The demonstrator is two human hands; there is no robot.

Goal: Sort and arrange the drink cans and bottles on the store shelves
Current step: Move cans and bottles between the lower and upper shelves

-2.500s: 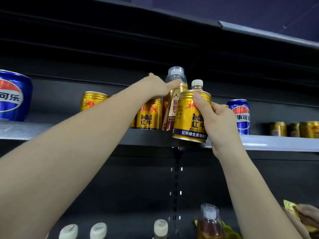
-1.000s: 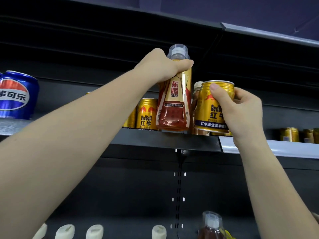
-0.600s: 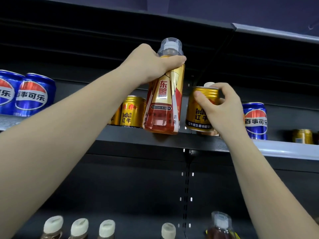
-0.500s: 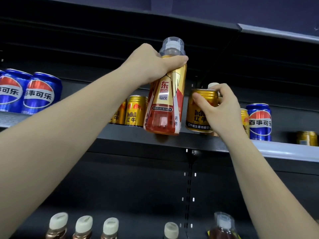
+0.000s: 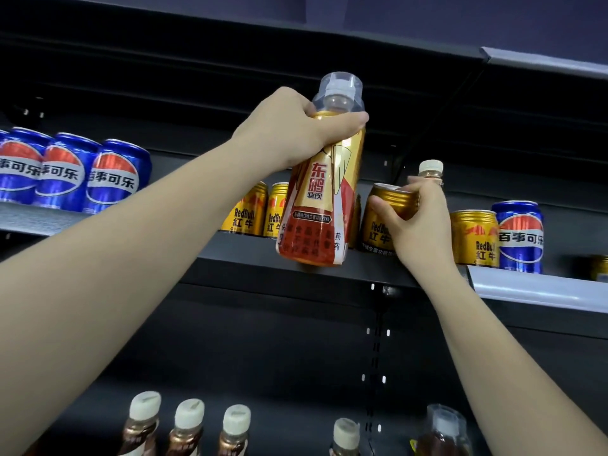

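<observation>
The left hand (image 5: 289, 133) is wrapped round the neck of the tall bottle (image 5: 320, 199), held tilted just above the shelf edge (image 5: 329, 268). Right of the bottle, a gold can (image 5: 383, 222) is gripped by the right hand (image 5: 418, 225) and appears set on the shelf. Mid-sorting, it seems; next, the bottle likely needs a place among its kind.

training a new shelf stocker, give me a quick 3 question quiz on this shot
1. True or false: the left hand grips the bottle near its cap.
2. What does the right hand hold? A) blue can B) gold can C) bottle
3. Fill in: three blue cans stand at the shelf's far ____ end.

Key: 1 true; 2 B, the gold can; 3 left.
</observation>
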